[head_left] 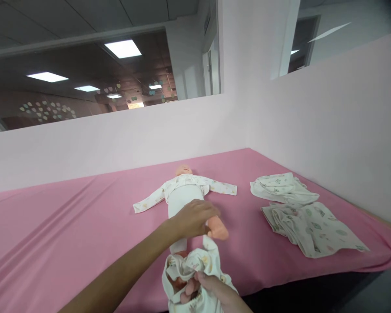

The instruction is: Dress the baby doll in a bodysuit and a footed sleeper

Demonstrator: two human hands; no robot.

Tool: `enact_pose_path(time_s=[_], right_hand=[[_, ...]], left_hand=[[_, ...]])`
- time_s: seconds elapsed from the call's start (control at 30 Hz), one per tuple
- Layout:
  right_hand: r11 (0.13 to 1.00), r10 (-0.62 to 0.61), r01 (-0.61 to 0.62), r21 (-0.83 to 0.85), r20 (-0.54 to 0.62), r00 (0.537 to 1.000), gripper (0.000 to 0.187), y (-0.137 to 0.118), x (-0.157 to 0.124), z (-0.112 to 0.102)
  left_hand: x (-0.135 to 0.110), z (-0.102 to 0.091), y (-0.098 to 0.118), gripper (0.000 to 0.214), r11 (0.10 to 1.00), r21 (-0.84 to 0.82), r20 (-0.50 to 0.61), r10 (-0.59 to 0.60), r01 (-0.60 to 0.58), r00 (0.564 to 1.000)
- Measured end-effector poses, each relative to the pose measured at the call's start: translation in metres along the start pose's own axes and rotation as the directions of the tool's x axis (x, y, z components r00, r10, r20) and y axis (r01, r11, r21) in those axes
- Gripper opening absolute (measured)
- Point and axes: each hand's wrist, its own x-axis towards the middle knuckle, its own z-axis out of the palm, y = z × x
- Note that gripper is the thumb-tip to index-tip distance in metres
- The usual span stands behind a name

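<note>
A baby doll (184, 198) lies on its back on the pink-covered table, wearing a white printed top with the sleeves spread wide and plain white legwear. My left hand (195, 217) is closed around the doll's lower leg, and the bare foot (217, 229) sticks out past my fingers. Below it, my right hand (211, 289) grips a pair of small white printed baby pants (195, 263), bunched up with an opening toward the doll. The edge of the pants is close to the raised foot. The doll's other foot is mostly hidden behind the cloth.
Two folded piles of printed baby clothes lie at the right, a smaller pile (283, 188) behind a larger one (314, 228). The pink sheet (84, 221) has creases at the left. White walls (143, 139) with windows border the back and right.
</note>
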Motion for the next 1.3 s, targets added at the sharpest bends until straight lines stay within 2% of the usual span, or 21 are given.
enact_pose_path(time_s=[0.1, 0.23, 0.37, 0.53, 0.63, 0.77, 0.83, 0.87, 0.93, 0.97, 1.0, 1.1, 1.13, 1.23, 1.3], right_hand=[[0.989, -0.072, 0.078, 0.125, -0.047, 0.996, 0.036, -0.007, 0.002, -0.005], [0.965, -0.122, 0.155, 0.212, -0.159, 0.98, 0.035, -0.026, -0.006, -0.008], [0.963, -0.21, 0.242, 0.119, -0.235, 0.949, 0.033, -0.037, -0.017, -0.007], [0.975, -0.22, 0.221, -0.018, -0.223, 0.95, 0.034, -0.037, -0.014, -0.004], [0.977, -0.213, 0.214, -0.021, -0.212, 0.954, 0.035, -0.035, -0.008, -0.001], [0.982, -0.189, 0.19, -0.009, -0.186, 0.964, 0.041, -0.034, -0.008, 0.006], [0.987, -0.155, 0.161, 0.025, -0.163, 0.974, 0.048, -0.033, -0.008, 0.012], [0.988, -0.138, 0.146, 0.045, -0.15, 0.979, 0.051, -0.033, -0.009, 0.015], [0.989, -0.117, 0.127, 0.073, -0.128, 0.985, 0.055, -0.033, -0.011, 0.021], [0.989, -0.114, 0.124, 0.076, -0.123, 0.986, 0.056, -0.033, -0.012, 0.023], [0.99, -0.113, 0.123, 0.073, -0.123, 0.986, 0.057, -0.033, -0.013, 0.025], [0.991, -0.103, 0.114, 0.072, -0.138, 0.985, 0.055, -0.033, -0.017, 0.028], [0.99, -0.097, 0.11, 0.085, -0.144, 0.985, 0.054, -0.033, -0.018, 0.028], [0.98, -0.108, 0.134, 0.148, -0.169, 0.98, 0.05, -0.032, -0.017, 0.026], [0.968, -0.128, 0.165, 0.188, -0.195, 0.973, 0.044, -0.031, -0.015, 0.025]], left_hand=[[0.001, -0.01, -0.002, 0.027, 0.993, -0.1, -0.029, -0.071, 0.068, 0.997], [-0.01, -0.005, -0.002, 0.037, 0.999, -0.037, 0.027, -0.034, 0.035, 0.999], [-0.022, 0.017, 0.002, 0.041, 0.994, 0.101, 0.115, 0.018, -0.029, 0.993], [-0.023, 0.03, 0.016, 0.033, 0.971, 0.238, 0.135, -0.02, -0.013, 0.991], [-0.023, 0.029, 0.02, 0.029, 0.983, 0.184, 0.113, -0.046, 0.025, 0.993], [-0.037, 0.016, 0.017, 0.045, 0.993, 0.031, 0.052, -0.12, 0.118, 0.991], [-0.051, 0.004, 0.023, 0.047, 0.967, -0.039, 0.034, -0.251, 0.252, 0.967], [-0.058, -0.001, 0.03, 0.043, 0.935, -0.09, 0.027, -0.342, 0.343, 0.939], [-0.072, -0.007, 0.052, 0.037, 0.821, -0.203, 0.033, -0.539, 0.534, 0.842], [-0.078, -0.006, 0.065, 0.038, 0.77, -0.252, 0.027, -0.6, 0.587, 0.799], [-0.083, -0.002, 0.078, 0.04, 0.759, -0.275, 0.016, -0.611, 0.591, 0.792], [-0.091, 0.026, 0.107, 0.07, 0.883, -0.133, -0.12, -0.465, 0.45, 0.877], [-0.091, 0.038, 0.112, 0.075, 0.893, -0.058, -0.176, -0.449, 0.446, 0.876], [-0.087, 0.069, 0.113, 0.062, 0.877, 0.106, -0.291, -0.423, 0.468, 0.858], [-0.082, 0.079, 0.109, 0.047, 0.871, 0.198, -0.315, -0.377, 0.449, 0.871]])
